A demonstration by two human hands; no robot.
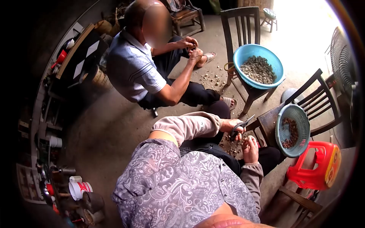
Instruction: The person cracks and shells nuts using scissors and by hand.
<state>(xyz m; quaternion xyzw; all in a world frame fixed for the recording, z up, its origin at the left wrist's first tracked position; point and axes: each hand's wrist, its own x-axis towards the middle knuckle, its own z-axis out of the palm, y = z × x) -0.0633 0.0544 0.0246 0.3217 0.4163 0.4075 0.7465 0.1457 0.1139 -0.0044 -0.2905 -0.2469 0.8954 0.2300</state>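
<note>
A pair of scissors [238,128] with dark handles sits in my left hand [232,126]. Its metal blades point up and to the right. Just below, my right hand [251,150] has its fingers pinched around a small pale piece [249,139], too small to name. Right of that hand, a teal plastic basket [302,129] on a wooden chair holds reddish-brown nut-like pieces [289,133]. Farther up, a larger light-blue basket [238,57] stands on another chair, filled with small greyish round pieces [259,70].
Another person [137,68] sits at upper left, both hands around a small dark thing. Bits of debris [213,80] lie on the floor. A red plastic stool [315,165] stands at right, a fan [342,60] beyond it. Buckets [80,189] and shelves line the left.
</note>
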